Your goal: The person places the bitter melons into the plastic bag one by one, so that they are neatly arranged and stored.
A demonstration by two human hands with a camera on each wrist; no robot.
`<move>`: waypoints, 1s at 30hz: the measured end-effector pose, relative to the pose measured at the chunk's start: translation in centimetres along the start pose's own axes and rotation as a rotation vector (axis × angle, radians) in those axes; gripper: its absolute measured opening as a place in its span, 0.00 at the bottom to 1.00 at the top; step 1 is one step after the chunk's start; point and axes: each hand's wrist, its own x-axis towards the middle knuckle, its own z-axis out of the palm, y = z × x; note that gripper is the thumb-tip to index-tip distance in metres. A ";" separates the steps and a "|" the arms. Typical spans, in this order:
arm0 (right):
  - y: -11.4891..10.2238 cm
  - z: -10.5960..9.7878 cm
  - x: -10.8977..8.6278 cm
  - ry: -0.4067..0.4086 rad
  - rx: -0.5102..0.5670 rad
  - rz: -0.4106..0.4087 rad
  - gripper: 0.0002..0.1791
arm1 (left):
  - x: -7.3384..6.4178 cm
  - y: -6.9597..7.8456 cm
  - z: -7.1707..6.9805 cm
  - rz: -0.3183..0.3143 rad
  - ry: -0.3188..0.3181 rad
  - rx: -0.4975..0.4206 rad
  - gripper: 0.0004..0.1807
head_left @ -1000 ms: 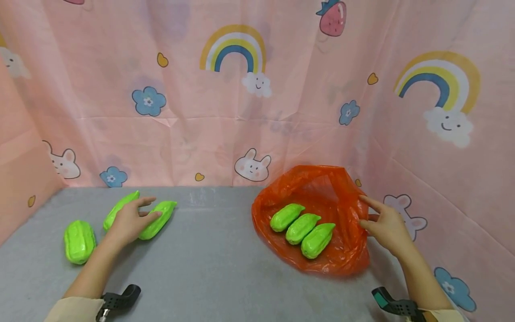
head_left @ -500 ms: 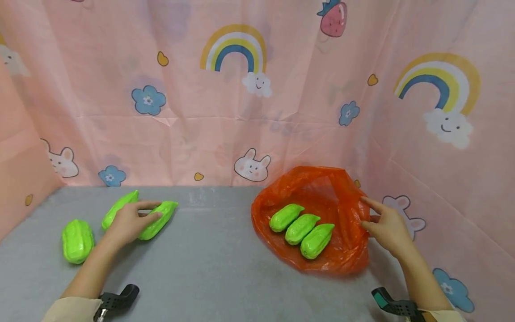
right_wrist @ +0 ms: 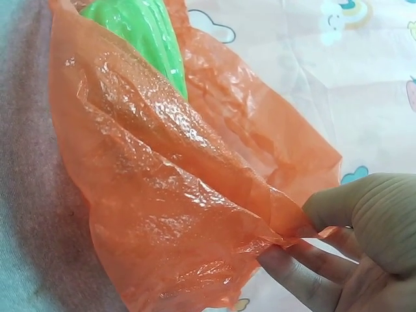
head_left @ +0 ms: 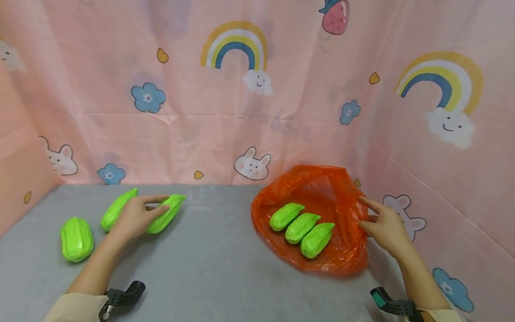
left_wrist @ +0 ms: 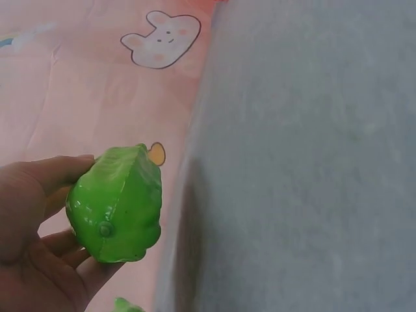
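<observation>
In the head view my left hand [head_left: 136, 217] holds a glossy green ridged gourd [head_left: 168, 216] between thumb and fingers, its pointed tip facing away. The left wrist view shows the blunt end of this gourd [left_wrist: 117, 208], with a shadow on the table beside it. Two similar gourds lie on the table near that hand, one just behind it [head_left: 116, 212] and one farther left [head_left: 76, 239]. At the right, my right hand [head_left: 387, 226] pinches the edge of a crumpled orange plastic bag [head_left: 348, 259]. Three gourds [head_left: 302, 228] lie side by side in its mouth.
The grey table [head_left: 209, 268] stretches between my hands. A pink printed cloth [head_left: 193, 143] hangs along the back and both sides. The bag stands close to the right-hand cloth. Each wrist carries a black strap-on mount [head_left: 126, 294].
My left hand has closed its grip on the gourd and carried it a little right and up in the view. The right hand and bag have stayed nearly still.
</observation>
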 end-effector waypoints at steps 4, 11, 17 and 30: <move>0.1 0.0 0.0 -0.004 0.007 0.008 0.38 | 0.3 0.6 0.4 0.002 -0.005 -0.016 0.26; 0.3 -0.3 -0.1 -0.004 0.009 0.011 0.39 | 0.9 1.5 1.0 0.007 -0.040 -0.036 0.26; 0.2 -0.3 0.0 -0.007 0.016 0.019 0.38 | 1.4 2.4 1.4 0.018 -0.044 -0.041 0.25; 0.1 -0.5 -0.2 0.004 0.022 0.015 0.38 | 2.7 3.9 4.2 0.057 -0.053 -0.093 0.22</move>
